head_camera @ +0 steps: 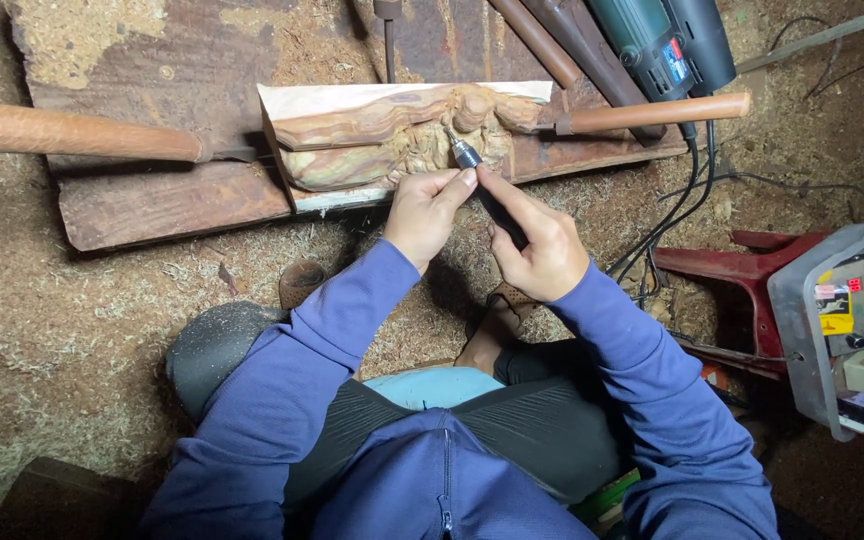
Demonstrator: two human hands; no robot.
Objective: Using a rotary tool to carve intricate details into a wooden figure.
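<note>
A carved block of reddish and pale wood (382, 140) lies on a dark wooden board (172, 195) on the sawdust-covered ground. My right hand (537, 240) grips a slim rotary carving handpiece (467, 156) like a pen, its metal tip touching the carving's right middle. My left hand (427, 210) pinches the handpiece just behind the tip with thumb and forefinger. Both arms wear blue sleeves.
Two wooden-handled chisels (72, 133) (652, 112) lie left and right of the block. A green power tool (662, 40) with black cables sits at top right. A red stool (742, 275) and a grey metal device (837, 320) stand at right.
</note>
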